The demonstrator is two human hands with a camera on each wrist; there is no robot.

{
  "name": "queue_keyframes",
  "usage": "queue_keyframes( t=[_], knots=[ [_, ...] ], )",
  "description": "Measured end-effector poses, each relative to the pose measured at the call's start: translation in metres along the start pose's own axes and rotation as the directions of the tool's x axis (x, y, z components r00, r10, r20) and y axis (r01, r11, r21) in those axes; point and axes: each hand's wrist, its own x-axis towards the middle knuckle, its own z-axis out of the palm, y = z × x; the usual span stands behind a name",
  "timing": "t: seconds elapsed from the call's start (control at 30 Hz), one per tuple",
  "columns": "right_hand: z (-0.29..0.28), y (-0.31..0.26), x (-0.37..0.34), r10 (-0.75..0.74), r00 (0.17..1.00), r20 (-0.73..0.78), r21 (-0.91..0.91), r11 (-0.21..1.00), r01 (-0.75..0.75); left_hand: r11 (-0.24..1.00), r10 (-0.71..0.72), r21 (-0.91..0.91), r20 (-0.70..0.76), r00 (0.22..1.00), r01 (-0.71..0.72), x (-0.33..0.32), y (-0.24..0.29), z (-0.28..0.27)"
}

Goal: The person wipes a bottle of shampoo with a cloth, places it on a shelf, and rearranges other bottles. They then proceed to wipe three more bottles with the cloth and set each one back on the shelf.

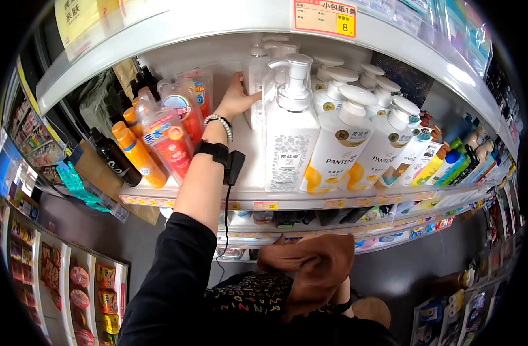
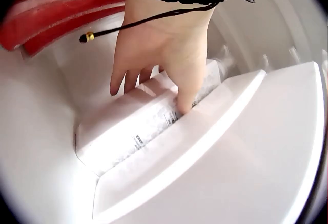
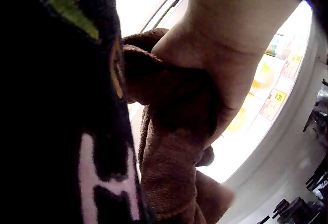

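Store shelving [image 1: 249, 167] spans the background, stocked with toiletries. Thumb and fingers of the left hand [image 1: 239, 99] are parted, gripping opposite sides of a white bottle [image 2: 130, 131] toward the shelf's back. Just beside it, nearer the front, stands a pump bottle [image 1: 291, 144]; red packs [image 1: 173, 141] lean opposite. Brown cloth [image 1: 318, 262] covers the right hand's [image 3: 200, 60] fingers, so their grip cannot be told.

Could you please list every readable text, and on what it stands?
"新", "PANTENE": white pump bottles
"小包纸1条", "零售价 8": top price tag
"CLEAR": bottle further right
"亲肤": yellow package
"H": dark clothing
Too small or blurred: gripped bottle, other tags.
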Motion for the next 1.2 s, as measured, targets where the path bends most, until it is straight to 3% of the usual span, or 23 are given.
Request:
queue_keyframes(
  t=[0.07,0.13,0.2,0.3,0.4,0.53,0.6,0.73,0.8,0.93,1.0,1.13,1.2],
  knots=[
    [0.0,0.0,0.0,-0.002,1.0,0.009,-0.003,1.0,0.002,0.99,0.047,0.134,-0.099,0.994,-0.034,0.008,-0.007,0.006],
    [-0.001,0.0,0.0,-0.005,1.0,0.02,-0.001,1.0,0.005,0.992,0.032,0.123,-0.127,0.991,-0.016,0.006,-0.003,0.011],
    [-0.001,-0.001,-0.001,-0.008,1.0,0.03,-0.002,1.0,0.008,0.946,-0.052,0.294,-0.278,0.959,0.137,-0.001,0.013,0.015],
    [-0.001,-0.001,-0.001,-0.012,0.999,0.048,-0.001,1.0,0.012,0.939,-0.119,0.26,-0.364,0.924,0.224,-0.008,0.018,0.014],
    [-0.002,-0.003,-0.001,-0.022,0.998,0.063,-0.002,1.0,0.022,0.944,-0.086,0.248,-0.457,0.885,0.22,-0.015,0.027,0.013],
    [-0.002,-0.004,-0.001,-0.03,0.996,0.088,0.0,1.0,0.031,0.948,-0.061,0.247,-0.476,0.877,0.2,-0.024,0.047,0.004],
    [-0.003,-0.004,-0.001,-0.033,0.995,0.099,-0.001,0.999,0.034,0.952,0.047,0.28,-0.529,0.847,0.122,-0.028,0.056,0.001],
    [-0.004,-0.004,-0.004,-0.043,0.991,0.124,0.001,0.999,0.043,0.915,0.123,0.391,-0.5,0.857,0.097,-0.038,0.078,-0.014],
    [-0.005,-0.005,-0.005,-0.051,0.99,0.134,0.002,0.999,0.051,0.893,-0.035,0.394,-0.42,0.907,0.217,-0.046,0.092,-0.02],
    [-0.005,-0.007,-0.003,-0.066,0.986,0.151,0.006,0.998,0.066,0.88,-0.004,0.438,-0.378,0.926,0.183,-0.058,0.097,-0.017],
    [-0.006,-0.007,-0.004,-0.072,0.985,0.155,0.016,0.997,0.071,0.865,0.177,0.5,-0.395,0.902,0.049,-0.061,0.094,-0.012],
    [-0.006,-0.008,-0.005,-0.078,0.982,0.171,0.018,0.997,0.076,0.849,0.156,0.519,-0.419,0.894,0.095,-0.064,0.093,-0.009],
    [-0.005,-0.007,-0.004,-0.082,0.981,0.175,0.014,0.997,0.08,0.849,0.246,0.529,-0.427,0.87,0.02,-0.066,0.09,-0.007]
  ],
)
